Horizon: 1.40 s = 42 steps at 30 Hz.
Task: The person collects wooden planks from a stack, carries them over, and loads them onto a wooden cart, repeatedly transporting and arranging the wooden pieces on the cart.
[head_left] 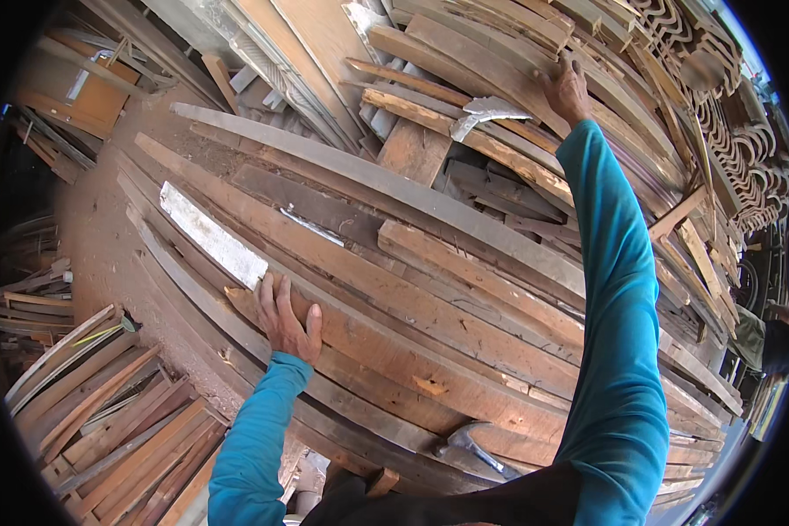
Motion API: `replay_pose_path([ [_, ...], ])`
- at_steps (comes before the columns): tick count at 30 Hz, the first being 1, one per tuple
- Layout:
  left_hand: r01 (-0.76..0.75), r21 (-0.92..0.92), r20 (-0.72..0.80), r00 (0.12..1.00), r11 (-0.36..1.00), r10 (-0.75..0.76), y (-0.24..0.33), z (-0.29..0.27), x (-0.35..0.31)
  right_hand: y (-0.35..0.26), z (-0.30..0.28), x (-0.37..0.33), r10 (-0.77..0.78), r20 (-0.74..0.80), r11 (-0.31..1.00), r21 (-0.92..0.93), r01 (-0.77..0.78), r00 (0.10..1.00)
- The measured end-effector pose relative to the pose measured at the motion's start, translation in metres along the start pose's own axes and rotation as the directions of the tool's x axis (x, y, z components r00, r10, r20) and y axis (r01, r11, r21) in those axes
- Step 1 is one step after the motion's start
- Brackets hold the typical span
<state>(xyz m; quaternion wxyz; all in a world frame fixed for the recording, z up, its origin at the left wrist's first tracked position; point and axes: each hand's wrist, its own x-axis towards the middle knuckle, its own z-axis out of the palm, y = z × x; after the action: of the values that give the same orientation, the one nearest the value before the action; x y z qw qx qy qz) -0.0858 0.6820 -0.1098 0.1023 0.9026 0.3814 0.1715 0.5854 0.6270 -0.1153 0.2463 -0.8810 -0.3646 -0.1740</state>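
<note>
My left hand (287, 323) lies on a long brown wooden plank (394, 359), fingers and thumb spread along its edge. Just beyond its fingertips is a flat white strip (212, 230). Stretched far to the upper right, my right hand (567, 92) touches the stacked boards (491, 74), thumb apart from the bent fingers. No firm hold shows there. A bent, pale, flaking piece (486, 114) rests on split timber left of that hand. Close to my body, a claw hammer (475, 447) lies on the planks, partly hidden by my clothing.
More narrow timber (131, 430) is stacked at the lower left. Curved wooden pieces (749, 175) are piled at the far right. Large panels (298, 61) lean at the back. A dusty brown surface (105, 228) shows beyond the plank ends on the left.
</note>
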Motion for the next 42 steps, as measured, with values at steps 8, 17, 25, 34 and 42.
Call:
replay_pose_path([
  [8,0.03,-0.034,0.04,0.999,0.999,-0.029,-0.005,-0.001,-0.002,-0.041,-0.074,-0.006,-0.117,0.063,0.992,0.052,0.114,0.991],
  [17,0.013,-0.023,0.022,1.0,1.0,-0.012,-0.004,0.003,0.004,0.04,-0.062,-0.072,0.001,0.326,0.991,-0.127,0.043,0.945],
  [25,0.014,-0.011,0.034,0.999,1.0,-0.013,-0.002,0.0,0.0,0.005,-0.058,-0.057,0.212,0.502,0.972,-0.201,-0.125,0.839],
  [34,0.005,-0.023,0.017,1.0,1.0,-0.004,-0.002,0.0,0.002,-0.031,-0.058,-0.071,0.049,0.456,0.999,-0.001,-0.054,0.889],
  [42,-0.001,0.011,-0.017,1.0,1.0,0.001,-0.005,-0.003,-0.008,-0.079,-0.079,-0.086,0.049,0.48,0.978,-0.203,0.057,0.876],
])
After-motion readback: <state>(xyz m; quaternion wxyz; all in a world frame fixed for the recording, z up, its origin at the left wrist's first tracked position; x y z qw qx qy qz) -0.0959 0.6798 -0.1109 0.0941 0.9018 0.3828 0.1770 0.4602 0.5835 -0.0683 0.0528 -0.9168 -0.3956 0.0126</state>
